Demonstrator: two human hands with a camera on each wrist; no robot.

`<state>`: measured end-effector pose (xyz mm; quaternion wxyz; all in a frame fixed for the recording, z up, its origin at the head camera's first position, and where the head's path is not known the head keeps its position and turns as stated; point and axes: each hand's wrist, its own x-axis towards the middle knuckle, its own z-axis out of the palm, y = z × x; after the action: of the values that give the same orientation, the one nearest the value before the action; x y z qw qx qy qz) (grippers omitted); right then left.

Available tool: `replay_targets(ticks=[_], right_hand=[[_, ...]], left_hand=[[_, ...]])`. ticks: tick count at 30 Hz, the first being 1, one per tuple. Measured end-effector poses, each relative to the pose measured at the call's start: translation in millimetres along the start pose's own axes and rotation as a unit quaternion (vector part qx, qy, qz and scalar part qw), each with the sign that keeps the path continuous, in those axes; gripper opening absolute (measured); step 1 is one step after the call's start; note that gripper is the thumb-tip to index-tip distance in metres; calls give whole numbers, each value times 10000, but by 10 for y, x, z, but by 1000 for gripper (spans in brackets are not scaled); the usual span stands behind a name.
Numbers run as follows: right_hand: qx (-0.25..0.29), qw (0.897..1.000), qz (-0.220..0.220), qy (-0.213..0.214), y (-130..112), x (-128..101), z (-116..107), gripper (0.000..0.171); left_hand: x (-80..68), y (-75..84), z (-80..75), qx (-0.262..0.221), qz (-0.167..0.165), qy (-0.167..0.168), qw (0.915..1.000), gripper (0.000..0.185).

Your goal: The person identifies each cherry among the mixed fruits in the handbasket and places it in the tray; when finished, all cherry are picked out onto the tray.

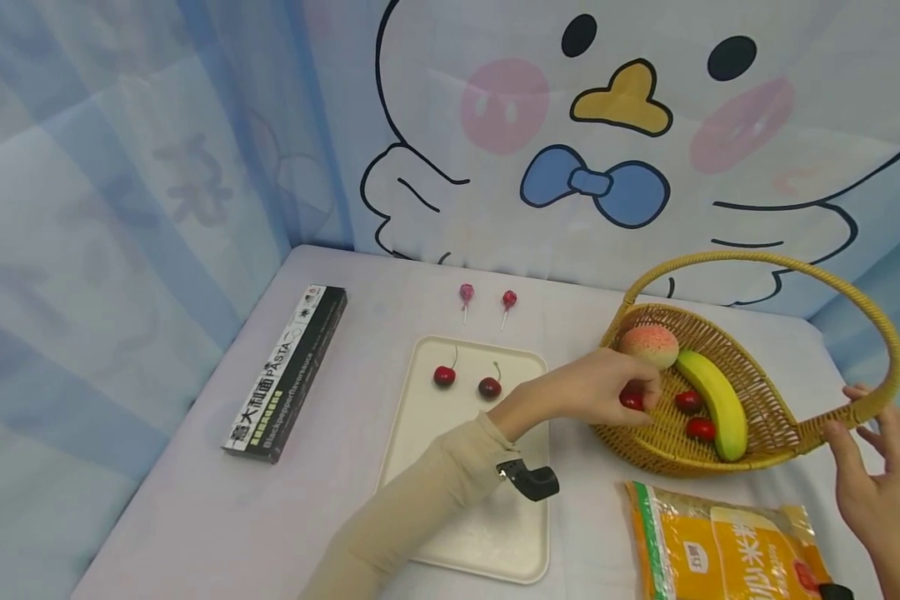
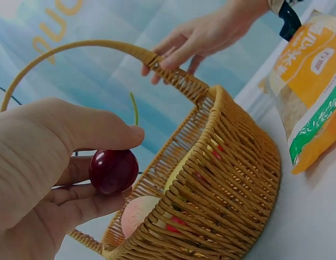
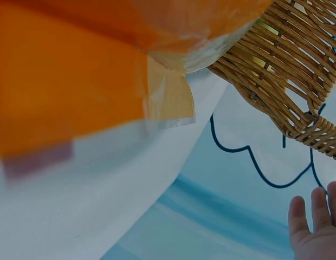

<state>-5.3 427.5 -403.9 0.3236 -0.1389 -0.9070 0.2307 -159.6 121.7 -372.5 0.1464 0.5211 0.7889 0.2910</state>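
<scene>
My left hand pinches a dark red cherry with a green stem between thumb and fingers. It is over the left side of a wicker basket. Inside the basket lie a peach, a banana and two red fruits, probably cherries. At the basket's right end, my right hand holds the foot of the arched handle, thumb on the near side and fingers behind. Two stemmed cherries rest on a cream tray, partly under my left forearm.
Two lollipops lie behind the tray. A black and white pasta box lies at the left. In front of the basket is an orange packaged bag. Printed curtains border the table behind and at the sides.
</scene>
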Motion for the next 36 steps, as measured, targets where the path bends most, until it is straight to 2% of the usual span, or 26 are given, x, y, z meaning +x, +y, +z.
replay_targets(ticks=[7,13,21,30,36], right_hand=[[11,9996,-268,78,10,10,8,49],[68,9995,-291,118,13,11,17,49],[109,9991,-381,173,42,15,24,49],[183,9983,-507,214,35,10,14,48],[100,9990,-414,138,27,6,11,48]], left_hand=[[-94,16,-28,-153,-32,64,9999,13],[-190,-19,-75,-258,-19,176,9995,13],[-322,-108,-116,-57,69,271,9996,14],[-488,-245,-166,-191,-42,398,9990,18],[-589,-347,-192,-128,-167,489,9986,15]])
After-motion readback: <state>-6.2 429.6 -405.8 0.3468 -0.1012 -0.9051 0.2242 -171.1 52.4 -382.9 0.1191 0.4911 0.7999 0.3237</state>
